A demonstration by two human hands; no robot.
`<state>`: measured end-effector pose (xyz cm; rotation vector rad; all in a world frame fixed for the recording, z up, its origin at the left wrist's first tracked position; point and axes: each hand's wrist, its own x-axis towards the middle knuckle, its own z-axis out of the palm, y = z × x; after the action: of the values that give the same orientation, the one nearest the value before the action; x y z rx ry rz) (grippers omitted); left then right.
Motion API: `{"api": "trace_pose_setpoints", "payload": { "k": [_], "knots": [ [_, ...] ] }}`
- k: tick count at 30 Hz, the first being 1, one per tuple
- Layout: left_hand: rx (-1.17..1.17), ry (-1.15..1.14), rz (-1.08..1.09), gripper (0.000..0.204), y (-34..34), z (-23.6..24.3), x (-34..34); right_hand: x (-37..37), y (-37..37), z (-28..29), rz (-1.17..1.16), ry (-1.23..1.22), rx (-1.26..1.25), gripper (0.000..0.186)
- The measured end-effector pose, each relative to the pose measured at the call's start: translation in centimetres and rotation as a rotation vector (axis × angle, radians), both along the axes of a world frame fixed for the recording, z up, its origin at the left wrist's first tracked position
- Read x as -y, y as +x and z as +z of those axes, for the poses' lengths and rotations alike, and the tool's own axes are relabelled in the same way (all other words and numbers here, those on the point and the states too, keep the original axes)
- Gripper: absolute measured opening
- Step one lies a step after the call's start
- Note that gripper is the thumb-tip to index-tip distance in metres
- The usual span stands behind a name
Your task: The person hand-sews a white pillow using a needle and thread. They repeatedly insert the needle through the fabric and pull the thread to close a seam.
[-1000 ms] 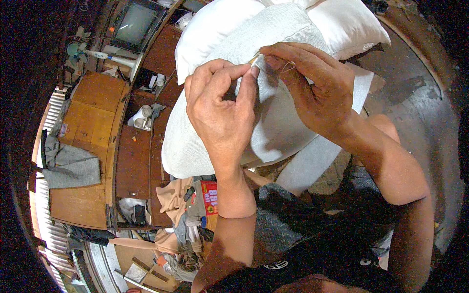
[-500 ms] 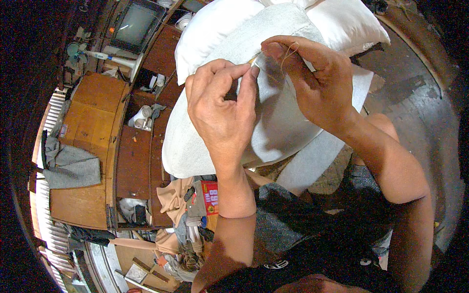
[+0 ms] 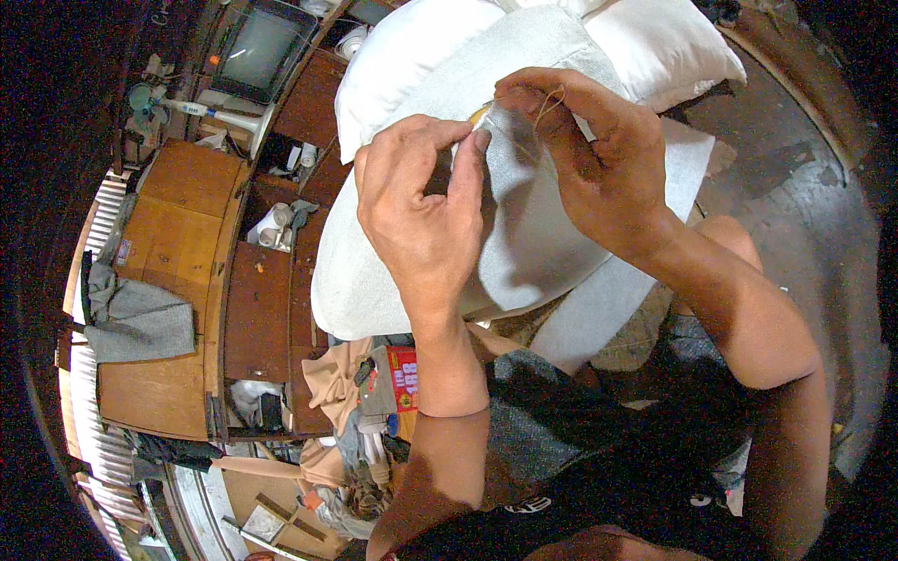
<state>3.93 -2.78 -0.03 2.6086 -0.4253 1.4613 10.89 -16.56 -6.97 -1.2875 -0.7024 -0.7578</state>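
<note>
A large stuffed off-white fabric cushion (image 3: 552, 210) lies in front of me. My left hand (image 3: 421, 201) is closed in a pinch at the cushion's raised edge, thumb against forefinger. A small yellow bit (image 3: 482, 116) shows at those fingertips; what it is I cannot make out. Just to the right, my right hand (image 3: 599, 159) is also pinched, its fingertips close to the same edge. A thin tan thread (image 3: 554, 101) loops up from between its fingers. Whether a needle is in that pinch is hidden.
White pillows (image 3: 669, 51) lie beyond the cushion. At the left stand wooden cabinets (image 3: 173, 248) with a grey cloth (image 3: 140, 318) over them and a screen (image 3: 262, 51) farther off. Mixed clothes (image 3: 341, 383) and a red box (image 3: 402, 379) are heaped beside my left forearm.
Both hands have shifted slightly left, still pinched close together. More of the yellow bit shows at the left fingertips, and the fabric edge there has changed shape a little.
</note>
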Motion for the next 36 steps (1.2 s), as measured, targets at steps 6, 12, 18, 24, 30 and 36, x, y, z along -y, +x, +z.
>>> {"api": "trace_pose_setpoints", "payload": {
  "k": [6,12,18,24,30,36],
  "knots": [
    [-0.002,-0.015,0.001,0.010,-0.1,0.1,0.0,-0.2,0.2,-0.2,0.037,0.031,0.014,0.019],
    [-0.004,-0.043,0.001,0.011,-0.1,0.1,0.1,-0.1,-0.5,0.8,0.338,0.223,-0.251,0.022],
    [-0.028,-0.054,0.024,0.011,-0.3,0.1,0.3,-0.5,-0.5,1.1,0.403,0.375,-0.351,0.030],
    [0.005,-0.029,0.007,0.012,-0.1,0.2,0.1,0.5,0.4,1.2,0.420,0.286,-0.404,0.032],
    [0.008,-0.054,0.016,0.011,-0.4,0.0,0.1,0.4,0.5,1.3,0.647,0.343,-0.528,0.031],
    [0.000,-0.180,-0.045,0.011,-0.3,0.0,0.1,0.6,1.2,0.7,0.768,0.309,-0.576,0.032]
  ]
}}
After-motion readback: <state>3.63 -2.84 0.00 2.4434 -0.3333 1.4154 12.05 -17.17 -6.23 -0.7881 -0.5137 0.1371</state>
